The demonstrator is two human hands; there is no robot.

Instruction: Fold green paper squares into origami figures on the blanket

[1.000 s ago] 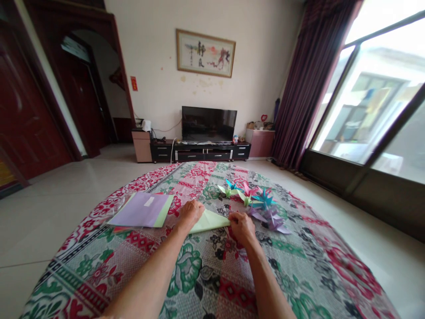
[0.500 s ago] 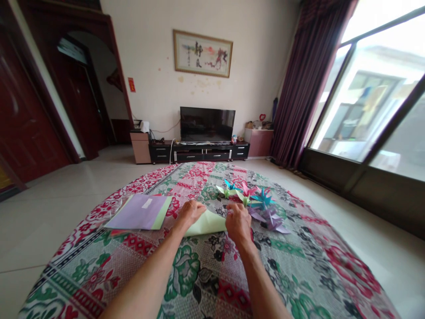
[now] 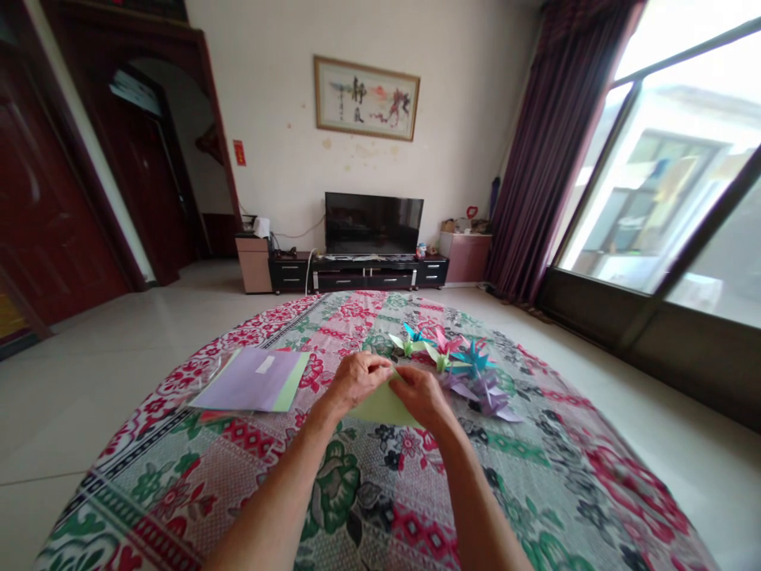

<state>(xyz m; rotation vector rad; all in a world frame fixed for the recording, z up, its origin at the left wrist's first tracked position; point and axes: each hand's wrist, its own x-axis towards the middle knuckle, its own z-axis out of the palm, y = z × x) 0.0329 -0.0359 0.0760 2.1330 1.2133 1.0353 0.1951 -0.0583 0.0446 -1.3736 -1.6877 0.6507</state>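
Note:
A sheet of pale green paper (image 3: 385,407) lies folded on the patterned tablecloth, partly covered by both hands. My left hand (image 3: 361,376) pinches the paper's far edge from the left. From the right, my right hand (image 3: 418,390) closes on that same edge, and the fingertips of the two hands nearly meet. Just beyond and right of my right hand stand several folded paper cranes: a purple one (image 3: 492,396), a blue one (image 3: 476,357), a pink one (image 3: 443,341) and a green one (image 3: 409,344).
Left of my hands lies a stack of coloured paper (image 3: 250,383) in a clear wrapper, purple on top. The round table is covered by a floral tablecloth (image 3: 333,484). Beyond it a television (image 3: 373,224) stands on a low black cabinet (image 3: 362,274).
Both hands have come together at the paper's far edge; before, they were apart at its left and right sides. The paper's near edge now shows a different, more pointed outline.

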